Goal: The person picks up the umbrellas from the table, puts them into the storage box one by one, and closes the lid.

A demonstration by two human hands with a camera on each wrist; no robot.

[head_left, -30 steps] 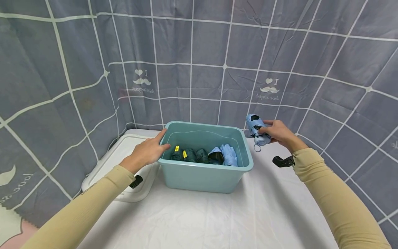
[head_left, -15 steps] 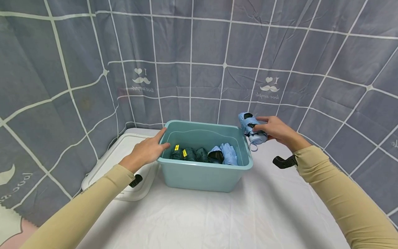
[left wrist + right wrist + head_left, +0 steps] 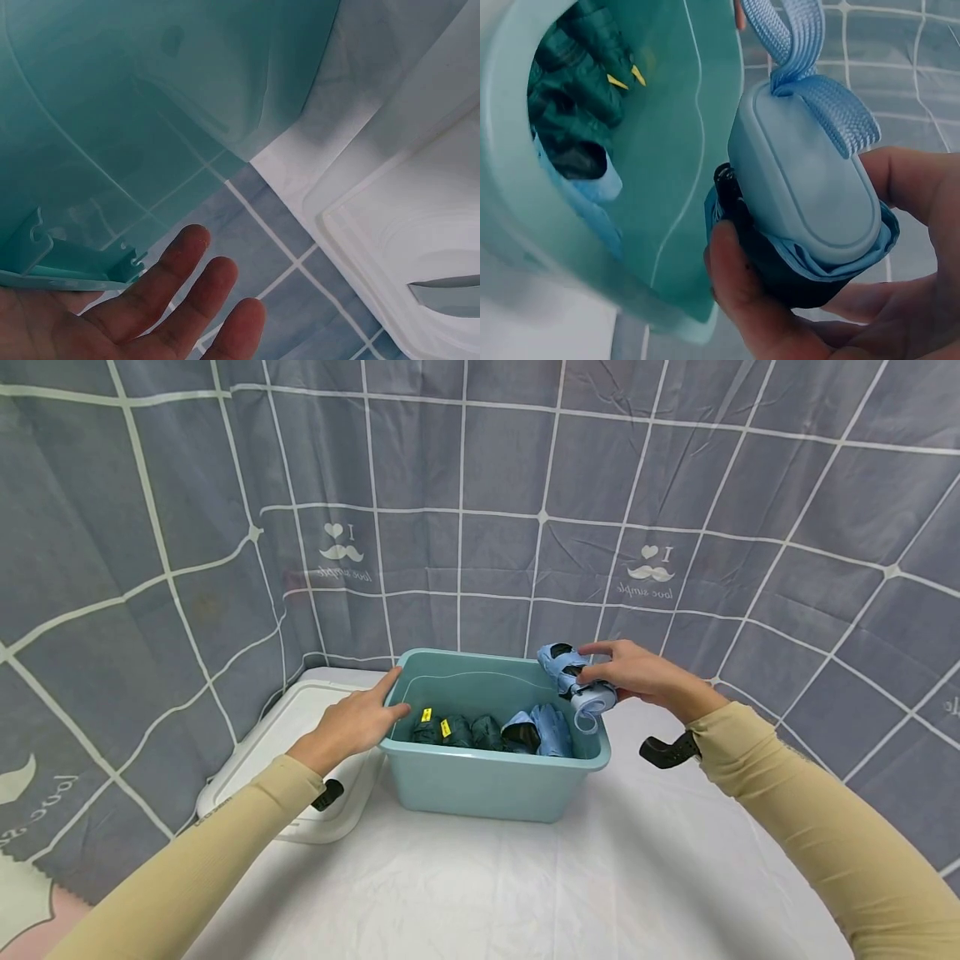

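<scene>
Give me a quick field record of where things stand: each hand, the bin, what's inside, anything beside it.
left hand: open, resting on the bin's left rim
right hand: grips a light blue folded umbrella above the bin's right rim
bin: teal, open, on the white table
contents: dark green umbrellas, light blue umbrellas
beside: white lid, left of bin

Both arms wear long, tight sleeves of pale beige cloth, which end just behind each grip at the wrist. The left sleeve (image 3: 187, 868) and the right sleeve (image 3: 810, 835) look the same. Under each wrist sits a small black mount (image 3: 663, 750), the other one (image 3: 327, 795) half hidden. Both hands are bare.
</scene>
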